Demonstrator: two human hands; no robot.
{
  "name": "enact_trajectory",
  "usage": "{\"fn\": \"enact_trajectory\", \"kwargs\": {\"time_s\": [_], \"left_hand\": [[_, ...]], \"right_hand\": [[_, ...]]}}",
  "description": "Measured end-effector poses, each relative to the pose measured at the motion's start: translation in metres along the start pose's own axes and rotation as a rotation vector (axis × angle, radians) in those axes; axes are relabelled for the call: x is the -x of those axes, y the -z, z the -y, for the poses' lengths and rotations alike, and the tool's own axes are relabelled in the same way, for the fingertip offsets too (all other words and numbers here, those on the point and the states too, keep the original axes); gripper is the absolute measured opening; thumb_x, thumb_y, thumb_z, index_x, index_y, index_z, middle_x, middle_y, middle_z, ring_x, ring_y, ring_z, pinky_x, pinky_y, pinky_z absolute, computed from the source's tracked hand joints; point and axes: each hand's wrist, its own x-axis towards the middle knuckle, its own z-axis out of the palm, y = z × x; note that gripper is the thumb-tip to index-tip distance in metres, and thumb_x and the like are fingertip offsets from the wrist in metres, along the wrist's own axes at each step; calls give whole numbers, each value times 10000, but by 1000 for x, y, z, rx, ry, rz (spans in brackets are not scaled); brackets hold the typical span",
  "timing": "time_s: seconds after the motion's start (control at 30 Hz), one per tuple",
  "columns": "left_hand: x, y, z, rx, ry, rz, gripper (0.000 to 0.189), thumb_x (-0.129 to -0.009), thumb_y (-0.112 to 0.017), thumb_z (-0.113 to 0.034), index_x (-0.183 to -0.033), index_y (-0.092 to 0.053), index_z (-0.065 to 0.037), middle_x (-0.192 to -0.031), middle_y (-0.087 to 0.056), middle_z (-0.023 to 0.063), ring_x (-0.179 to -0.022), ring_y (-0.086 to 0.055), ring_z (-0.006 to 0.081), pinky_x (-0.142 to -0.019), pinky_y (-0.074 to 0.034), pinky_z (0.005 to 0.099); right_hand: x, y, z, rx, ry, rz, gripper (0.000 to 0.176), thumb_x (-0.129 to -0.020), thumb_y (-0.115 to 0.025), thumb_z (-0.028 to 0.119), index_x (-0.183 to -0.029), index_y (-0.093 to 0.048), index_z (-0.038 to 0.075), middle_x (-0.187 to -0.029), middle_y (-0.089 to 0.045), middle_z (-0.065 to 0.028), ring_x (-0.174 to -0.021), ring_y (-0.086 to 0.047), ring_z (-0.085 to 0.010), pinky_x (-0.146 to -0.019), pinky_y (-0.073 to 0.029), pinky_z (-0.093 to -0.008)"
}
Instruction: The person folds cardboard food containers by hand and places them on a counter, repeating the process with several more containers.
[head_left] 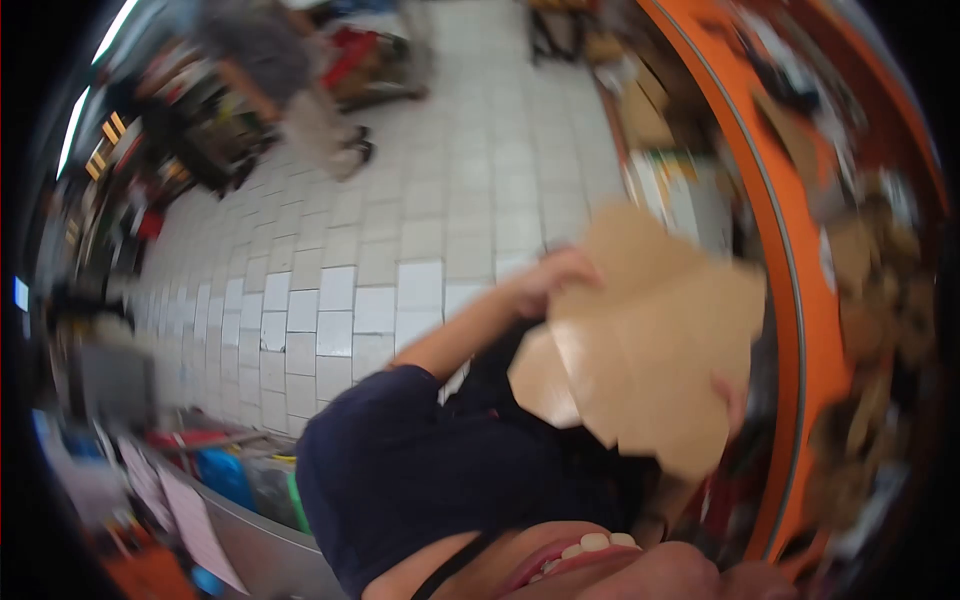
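A brown cardboard sheet (660, 330) with fold lines and cut, flap-like edges is held up in front of my body, tilted. My left hand (562, 278) grips its upper left edge, with the fingers curled over the border. My right hand (735, 402) holds the opposite edge at the right; only some fingers show, slightly blurred, and the rest lies behind the sheet. A smaller flap (543, 375) of cardboard sticks out at the sheet's lower left and catches the light.
An orange bench edge (790, 250) with a metal strip curves along my right; heaped brown pieces (870, 330) lie beyond it. A person (290, 90) stands at the upper left on the white tiled floor (400, 230). A grey metal surface (270, 545) is at the lower left.
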Motion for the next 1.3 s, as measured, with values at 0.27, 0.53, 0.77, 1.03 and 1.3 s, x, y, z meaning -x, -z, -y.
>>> {"fn": "enact_trajectory", "kwargs": {"time_s": [0.27, 0.53, 0.77, 1.03, 1.3], "left_hand": [[9, -4, -14, 119, -179, 161, 439, -775, -531, -76, -1164, -427, 99, -1025, -584, 189, -832, -632, 239, -701, -523, 292], [7, -13, 1, 145, -104, 238, 519, -760, -488, -40, -1241, -336, 80, -1114, -523, 224, -930, -601, 267, -782, -511, 338], [4, -20, 15, 172, 83, 316, 502, -746, -490, -26, -1216, -350, 83, -1067, -544, 219, -874, -623, 247, -693, -544, 309], [19, -40, 28, 127, 126, 233, 497, -727, -523, -7, -1192, -377, 91, -1042, -562, 211, -843, -631, 228, -678, -537, 296], [15, -46, 35, -29, 303, 231, 330, -724, -582, -40, -1045, -541, 26, -929, -619, 115, -784, -632, 180, -676, -526, 292]], "right_hand": [[-12, 11, -29, -309, 418, -1, 313, -812, -580, 74, -1111, -486, 49, -1137, -496, -175, -997, -532, -251, -837, -452, -338], [5, 45, 1, 165, 392, 32, 241, -643, -728, 82, -876, -668, 76, -910, -613, -112, -807, -584, -210, -690, -452, -274], [25, 60, 4, 146, 449, 127, 227, -602, -748, 85, -818, -679, 97, -915, -628, -119, -820, -573, -232, -700, -441, -290], [51, 53, -19, -66, 371, -160, 131, -685, -678, 142, -765, -629, 50, -860, -612, -154, -836, -538, -266, -725, -402, -312], [87, 52, -21, -164, 60, -399, 275, -755, -626, 78, -990, -556, -47, -909, -588, -114, -814, -544, -193, -751, -434, -294]]}}
